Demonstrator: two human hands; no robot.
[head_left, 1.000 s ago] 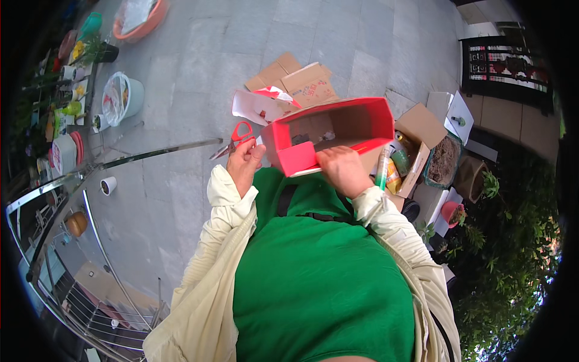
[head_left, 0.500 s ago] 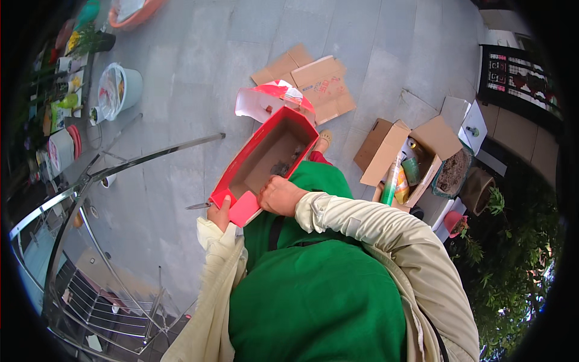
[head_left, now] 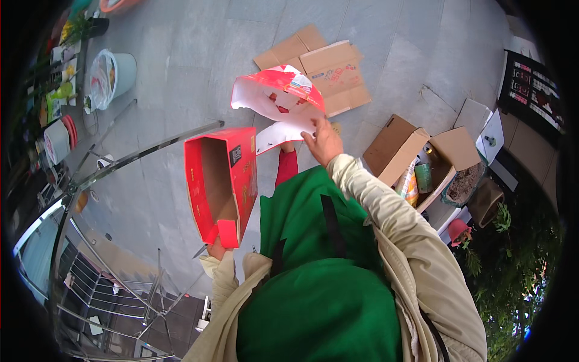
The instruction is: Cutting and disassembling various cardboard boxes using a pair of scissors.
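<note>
Red box (head_left: 243, 187) bears a dark label (head_left: 235, 155).

A pale blue bucket (head_left: 125, 71) — a metal rack (head_left: 123, 164) — a pink flowerpot (head_left: 458, 230).

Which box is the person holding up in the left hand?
The red box, open and held at its near end by the left hand. The brown carton, with a green container inside, stands apart, untouched.

Left fingers (head_left: 217, 248) hold open-topped red box (head_left: 243, 187); right fingers (head_left: 319, 128) touch red-white packaging (head_left: 260, 101).
</note>
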